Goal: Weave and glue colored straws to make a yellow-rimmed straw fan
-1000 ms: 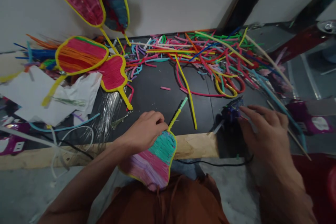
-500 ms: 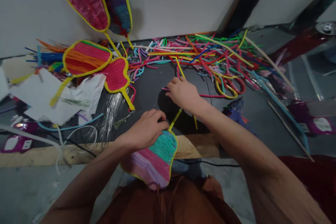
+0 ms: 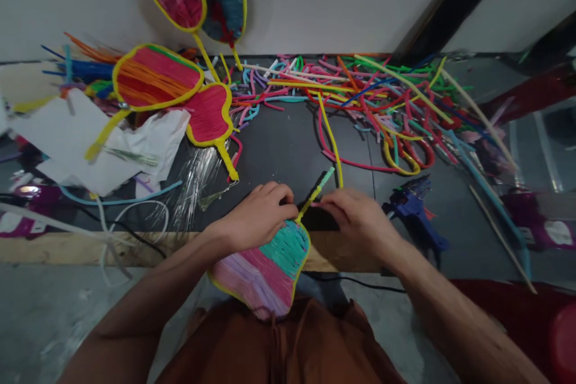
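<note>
Left hand point(image 3: 256, 215) half-curled, holding striped panel point(image 3: 274, 270); right hand point(image 3: 360, 217) pinching pink piece point(image 3: 316, 204) beside yellow stem point(image 3: 308, 206)

The left arm point(image 3: 166, 294) slants in from the lower left, the left hand point(image 3: 261, 216) back up with fingers curled. The right arm point(image 3: 454, 306) reaches from the lower right, the right hand point(image 3: 360, 219) pointing inward, fingers bent into a pinch, near the left hand but apart.
</note>
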`<state>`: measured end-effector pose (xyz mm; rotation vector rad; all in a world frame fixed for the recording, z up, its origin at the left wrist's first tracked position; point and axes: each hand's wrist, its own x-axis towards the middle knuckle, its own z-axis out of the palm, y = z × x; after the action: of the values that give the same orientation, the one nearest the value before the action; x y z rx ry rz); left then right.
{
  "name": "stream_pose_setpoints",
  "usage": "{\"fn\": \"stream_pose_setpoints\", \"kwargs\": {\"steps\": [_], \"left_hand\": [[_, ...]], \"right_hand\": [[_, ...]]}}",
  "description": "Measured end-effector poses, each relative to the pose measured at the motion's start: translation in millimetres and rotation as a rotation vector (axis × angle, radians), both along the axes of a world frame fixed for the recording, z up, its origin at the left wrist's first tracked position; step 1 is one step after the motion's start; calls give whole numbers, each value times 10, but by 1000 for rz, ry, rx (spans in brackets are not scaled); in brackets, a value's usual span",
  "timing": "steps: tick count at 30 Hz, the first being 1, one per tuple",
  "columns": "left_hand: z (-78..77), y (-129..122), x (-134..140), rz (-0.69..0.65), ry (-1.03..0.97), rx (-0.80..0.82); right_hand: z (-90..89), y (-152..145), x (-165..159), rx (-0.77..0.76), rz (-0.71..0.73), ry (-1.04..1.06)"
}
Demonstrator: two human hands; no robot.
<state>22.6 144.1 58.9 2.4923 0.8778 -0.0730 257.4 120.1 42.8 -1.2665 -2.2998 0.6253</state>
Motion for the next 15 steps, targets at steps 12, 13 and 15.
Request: {"fn": "stream_pose_setpoints", "kwargs": {"steps": [12,13,15], "left_hand": [[-24,-10,-6,-5,16,13],[-28,-12,-7,-3,16,13],[-25,-15,-6,0,16,16]], "right_hand": [[-201,-218,-181,99,129,-165],[-192,-219,-178,103,142,-172],[-180,-224,-173,118,153,-184]]}}
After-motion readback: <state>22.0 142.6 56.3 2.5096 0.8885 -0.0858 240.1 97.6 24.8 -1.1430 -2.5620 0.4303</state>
